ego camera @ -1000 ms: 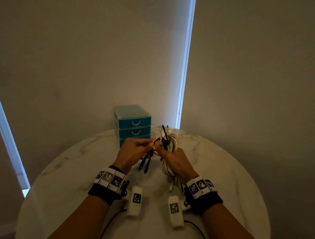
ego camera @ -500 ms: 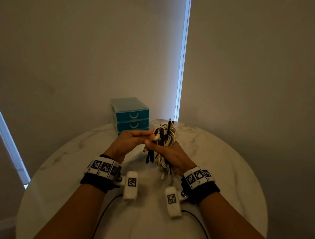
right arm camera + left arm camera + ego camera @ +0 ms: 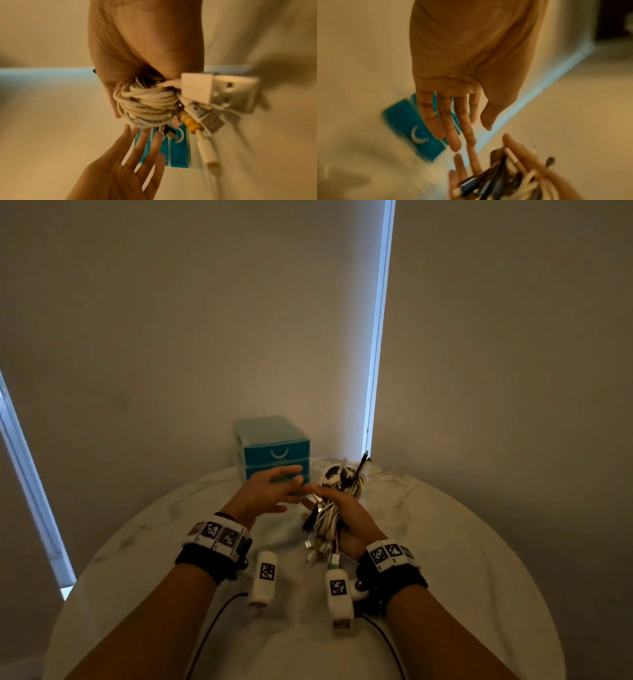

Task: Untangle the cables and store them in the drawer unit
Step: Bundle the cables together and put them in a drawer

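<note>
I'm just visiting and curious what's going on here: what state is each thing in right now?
Left hand: open, fingers straight, holding nothing.
Right hand: grips the cables, held above the table.
Cables: white and black, bundled and tangled, plugs dangling.
Drawer unit: on the table by the wall, visible drawers closed.
Table: round, marble-patterned.

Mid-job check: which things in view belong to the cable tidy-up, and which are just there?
Part of the job:
- cable bundle, gripped in the right hand
- teal drawer unit, drawers closed
- left hand, open, holding nothing

Just there:
- marble table
- window blinds
</note>
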Motion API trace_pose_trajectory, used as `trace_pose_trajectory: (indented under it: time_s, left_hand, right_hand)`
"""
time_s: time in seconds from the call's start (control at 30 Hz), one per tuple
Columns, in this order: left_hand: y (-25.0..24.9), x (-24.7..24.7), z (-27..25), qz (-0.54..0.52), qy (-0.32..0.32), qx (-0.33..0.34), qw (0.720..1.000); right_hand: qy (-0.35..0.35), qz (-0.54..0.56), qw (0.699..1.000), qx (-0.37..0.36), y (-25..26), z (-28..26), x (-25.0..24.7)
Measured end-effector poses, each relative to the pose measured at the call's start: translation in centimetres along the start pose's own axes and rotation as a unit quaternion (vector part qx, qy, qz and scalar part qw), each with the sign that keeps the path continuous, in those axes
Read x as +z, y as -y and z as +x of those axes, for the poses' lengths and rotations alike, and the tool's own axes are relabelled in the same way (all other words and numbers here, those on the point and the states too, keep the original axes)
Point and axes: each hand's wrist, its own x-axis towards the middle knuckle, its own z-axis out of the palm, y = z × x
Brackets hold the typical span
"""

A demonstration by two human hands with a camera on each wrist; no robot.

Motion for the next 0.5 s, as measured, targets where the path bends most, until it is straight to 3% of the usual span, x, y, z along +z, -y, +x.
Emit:
trace_pose_trajectory:
  time_s: [0.07,0.1,0.17,0.23,0.33,0.5]
  left_hand:
    - [-0.2,-0.1,1.9,0.203,-0.039,0.027,0.978]
    - [-0.4,-0.2,2.6,0.324,-0.058,0.036,0.944]
    - [-0.8,-0.7,3.7,0.518,-0.100,0.037,0.849]
    - [-1.0,-0.9,4.5,0.589,-0.112,0.031,0.799]
    - [-0.5,-1.2,5.7,0.617,-0.107,0.025,0.779]
    - [0.2,-0.1,5.3,0.610,-0.157,0.047,0.775]
  right_hand:
    - [-0.004,0.062,0.998,0.001,-0.2,0.9,-0.4]
    - [-0.009,0.095,0.995,-0.002,-0.5,1.3,-0.6]
    - [-0.019,0.143,0.990,-0.002,-1.3,2.2,-0.8]
    - [-0.031,0.175,0.984,-0.006,-2.4,4.1,-1.1]
    - [-0.035,0.194,0.980,0.002,-3.1,6.3,-1.2]
    - [-0.048,0.202,0.978,0.001,-4.0,9.6,-2.2]
